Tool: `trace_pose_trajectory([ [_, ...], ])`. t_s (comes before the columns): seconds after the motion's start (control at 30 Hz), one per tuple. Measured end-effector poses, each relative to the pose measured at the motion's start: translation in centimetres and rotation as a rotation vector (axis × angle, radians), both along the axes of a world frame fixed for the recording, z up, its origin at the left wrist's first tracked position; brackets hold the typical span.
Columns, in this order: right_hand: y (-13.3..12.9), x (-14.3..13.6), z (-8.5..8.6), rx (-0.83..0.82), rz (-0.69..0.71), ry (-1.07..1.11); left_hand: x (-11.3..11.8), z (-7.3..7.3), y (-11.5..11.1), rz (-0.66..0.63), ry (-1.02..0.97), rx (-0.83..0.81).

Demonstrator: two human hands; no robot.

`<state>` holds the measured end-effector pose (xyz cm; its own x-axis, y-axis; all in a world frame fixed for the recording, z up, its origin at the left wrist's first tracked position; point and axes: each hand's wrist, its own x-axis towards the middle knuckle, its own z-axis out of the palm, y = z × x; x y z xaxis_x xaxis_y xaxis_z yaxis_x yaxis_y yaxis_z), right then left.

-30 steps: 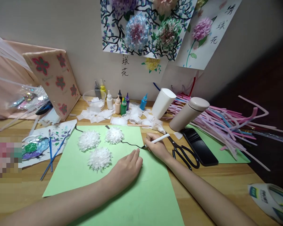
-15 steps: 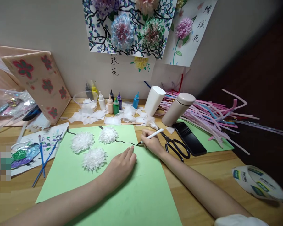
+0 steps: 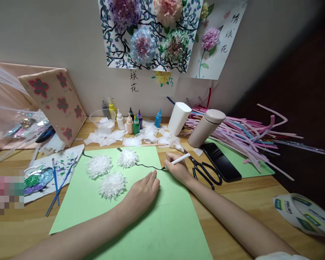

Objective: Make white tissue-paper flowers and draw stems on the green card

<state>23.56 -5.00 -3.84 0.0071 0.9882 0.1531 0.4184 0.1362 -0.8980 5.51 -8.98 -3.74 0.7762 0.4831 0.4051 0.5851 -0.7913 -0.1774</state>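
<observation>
Three fluffy white paper flowers, one of them (image 3: 112,185) nearest my left hand, lie on the green paper (image 3: 162,224). Flat on that paper rests my left hand (image 3: 144,188), fingers stretched out and nothing held. My right hand (image 3: 177,167) grips a white pen (image 3: 182,159); its dark tip touches the paper at the end of a wavy black line (image 3: 148,166) running from the upper flower (image 3: 128,158). Another short black line is at the paper's upper left corner.
Black scissors (image 3: 206,171) and a phone (image 3: 222,162) lie right of my right hand. Paint bottles (image 3: 136,126), paper scraps, a white container (image 3: 179,119) and a beige flask (image 3: 206,128) stand behind. Brushes (image 3: 55,184) lie left; a tape roll (image 3: 304,215) is at right.
The black line has grown slightly to the right as my right hand moved along with the pen. My left hand stays flat on the paper. The whole view has shifted a little.
</observation>
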Motion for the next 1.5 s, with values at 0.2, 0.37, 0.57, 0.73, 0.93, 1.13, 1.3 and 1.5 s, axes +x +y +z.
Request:
trace_pose_trajectory([
  [0.2, 0.07, -0.06, -0.05, 0.026, -0.007, -0.023, -0.11, -0.13, -0.01, -0.010, -0.022, -0.040],
  [0.37, 0.10, 0.01, -0.22, 0.035, -0.009, -0.036, -0.07, -0.55, -0.03, -0.007, -0.041, -0.058],
  [0.57, -0.01, -0.02, 0.00, 0.051, -0.002, -0.023, -0.01, -0.17, -0.17, 0.009, -0.007, -0.054],
  [0.73, 0.00, -0.09, 0.18, 0.042, 0.030, -0.036, -0.07, 0.05, -0.24, 0.005, 0.023, -0.050],
  [0.93, -0.03, -0.14, 0.28, 0.053, 0.024, 0.046, -0.08, -0.04, -0.12, 0.001, 0.019, -0.035],
  [1.13, 0.38, -0.39, 0.53, -0.029, 0.166, 0.179, -0.07, -0.04, -0.14, 0.003, 0.027, -0.034],
  [1.3, 0.65, -0.21, 0.39, -0.051, 0.219, 0.147, -0.06, -0.08, -0.12, 0.009, 0.021, -0.044],
  [1.5, 0.65, -0.11, 0.02, -0.098, 0.164, 0.104, -0.04, -0.06, -0.09, 0.004, -0.004, -0.068],
])
